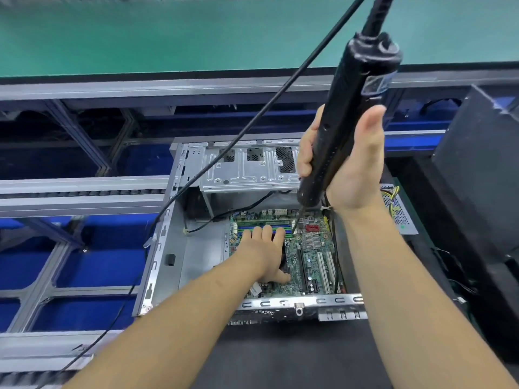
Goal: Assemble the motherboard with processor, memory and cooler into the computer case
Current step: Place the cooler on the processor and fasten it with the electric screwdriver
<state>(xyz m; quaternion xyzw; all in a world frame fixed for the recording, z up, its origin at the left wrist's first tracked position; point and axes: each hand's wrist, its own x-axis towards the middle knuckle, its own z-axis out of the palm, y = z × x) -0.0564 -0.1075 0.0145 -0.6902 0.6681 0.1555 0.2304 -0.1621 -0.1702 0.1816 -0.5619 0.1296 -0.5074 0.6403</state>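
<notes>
Right hand (346, 164) — screwdriver (341, 130) above motherboard (311, 259)

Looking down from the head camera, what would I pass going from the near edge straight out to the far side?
Black mat → case's near metal rim → motherboard → silver drive cage → grey conveyor rail → green surface.

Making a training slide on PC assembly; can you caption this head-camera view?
Right hand drives an electric screwdriver into the motherboard inside the case while the left hand presses it flat.
</notes>
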